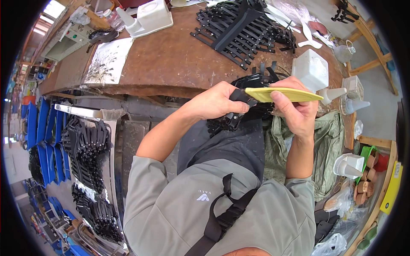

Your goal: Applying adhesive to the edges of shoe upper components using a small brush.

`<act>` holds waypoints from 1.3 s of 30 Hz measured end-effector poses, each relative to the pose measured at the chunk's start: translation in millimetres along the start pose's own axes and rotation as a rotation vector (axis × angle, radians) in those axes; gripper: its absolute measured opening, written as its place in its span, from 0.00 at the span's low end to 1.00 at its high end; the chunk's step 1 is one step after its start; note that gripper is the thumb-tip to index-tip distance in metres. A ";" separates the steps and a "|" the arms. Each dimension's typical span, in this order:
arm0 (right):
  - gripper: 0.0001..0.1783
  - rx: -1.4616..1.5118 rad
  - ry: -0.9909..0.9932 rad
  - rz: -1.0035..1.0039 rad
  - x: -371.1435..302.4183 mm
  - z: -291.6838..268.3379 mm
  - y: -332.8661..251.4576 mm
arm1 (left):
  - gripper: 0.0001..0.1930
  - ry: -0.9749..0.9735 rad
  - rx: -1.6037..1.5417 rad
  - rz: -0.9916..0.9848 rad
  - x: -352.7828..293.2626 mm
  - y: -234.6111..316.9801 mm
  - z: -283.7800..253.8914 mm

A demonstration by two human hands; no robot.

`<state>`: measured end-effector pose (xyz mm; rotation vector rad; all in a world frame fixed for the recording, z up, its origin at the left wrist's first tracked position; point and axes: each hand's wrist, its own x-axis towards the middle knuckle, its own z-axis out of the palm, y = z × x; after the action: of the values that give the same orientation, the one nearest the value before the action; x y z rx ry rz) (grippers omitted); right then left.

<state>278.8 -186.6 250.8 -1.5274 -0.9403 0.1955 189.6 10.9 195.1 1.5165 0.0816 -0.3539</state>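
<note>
My right hand [299, 109] grips a thin, yellow, insole-shaped piece [261, 93], thumb on its near side, holding it level over my lap. Closed on a black strap at the left end of that piece is my left hand [220, 102], its thumb pressed toward the fingers. A bundle of black strappy shoe uppers [258, 112] hangs below and behind the yellow piece, partly covered by both hands. How the strap meets the yellow edge is too small to make out.
On the brown table [162, 59] lie more black strap uppers [235, 32], a stained white sheet [110, 59] and white nozzled containers [311, 70]. Left stands a rack with black strap bundles [85, 145], blue trays [42, 123] beyond. A green sack [329, 149] lies at right.
</note>
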 end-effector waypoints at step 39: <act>0.08 -0.008 0.090 0.280 26.4 -10.8 23.8 | 0.11 0.055 -0.200 -0.029 -1.6 5.5 -12.5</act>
<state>313.1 -175.2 242.4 -1.6583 -0.6541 0.3206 191.6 23.5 200.0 1.3282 0.1778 -0.3175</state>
